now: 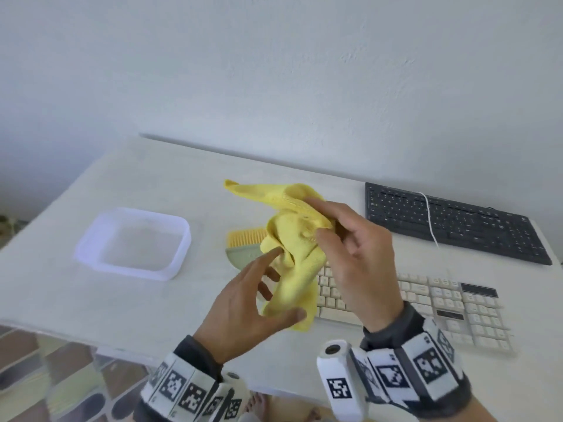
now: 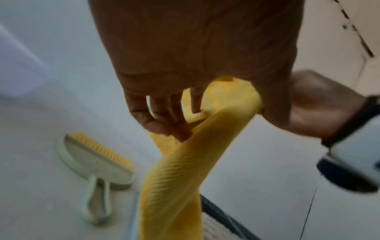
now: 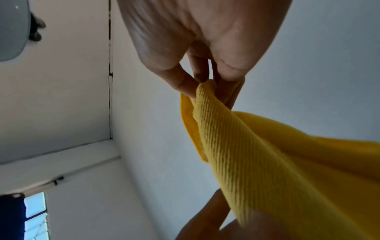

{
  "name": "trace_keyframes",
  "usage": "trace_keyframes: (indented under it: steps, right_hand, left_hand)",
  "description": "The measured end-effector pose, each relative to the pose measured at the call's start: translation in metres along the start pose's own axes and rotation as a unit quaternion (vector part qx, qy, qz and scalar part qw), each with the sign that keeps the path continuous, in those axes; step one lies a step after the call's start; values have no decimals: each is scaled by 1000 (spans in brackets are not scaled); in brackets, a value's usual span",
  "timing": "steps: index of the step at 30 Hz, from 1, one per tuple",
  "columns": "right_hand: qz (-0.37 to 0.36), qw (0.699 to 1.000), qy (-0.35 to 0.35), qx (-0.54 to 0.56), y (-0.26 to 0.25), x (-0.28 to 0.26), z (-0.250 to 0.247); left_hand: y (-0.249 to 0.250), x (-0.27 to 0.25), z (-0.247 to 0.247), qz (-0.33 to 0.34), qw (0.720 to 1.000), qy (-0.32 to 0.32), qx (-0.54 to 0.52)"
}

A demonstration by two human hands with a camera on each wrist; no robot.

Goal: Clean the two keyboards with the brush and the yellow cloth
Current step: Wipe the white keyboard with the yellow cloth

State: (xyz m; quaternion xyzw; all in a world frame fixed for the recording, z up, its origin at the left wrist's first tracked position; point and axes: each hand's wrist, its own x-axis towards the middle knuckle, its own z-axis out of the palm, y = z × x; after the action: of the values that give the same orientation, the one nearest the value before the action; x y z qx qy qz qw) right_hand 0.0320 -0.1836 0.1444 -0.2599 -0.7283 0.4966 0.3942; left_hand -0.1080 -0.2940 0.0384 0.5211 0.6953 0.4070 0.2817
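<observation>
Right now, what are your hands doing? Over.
Right hand pinches yellow cloth aloft. Left hand grips its lower end. Brush idle on table; both keyboards unobstructed.

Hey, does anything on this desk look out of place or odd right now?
One thing: a white cable trails across the black keyboard and its keys. It would probably snag a wipe there. Nothing looks spilled or damaged.
</observation>
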Motion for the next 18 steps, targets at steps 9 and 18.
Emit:
trace_keyframes:
  steps: [9,18]
  right_hand:
    - [-14,991,-124,-45,40,-7,51]
    - [29,896,-339,-285,118,-28,91]
  left_hand:
    - [-27,-4,-57,-31,973,227,-9]
    - [-56,-31,-44,-84,962,188,178]
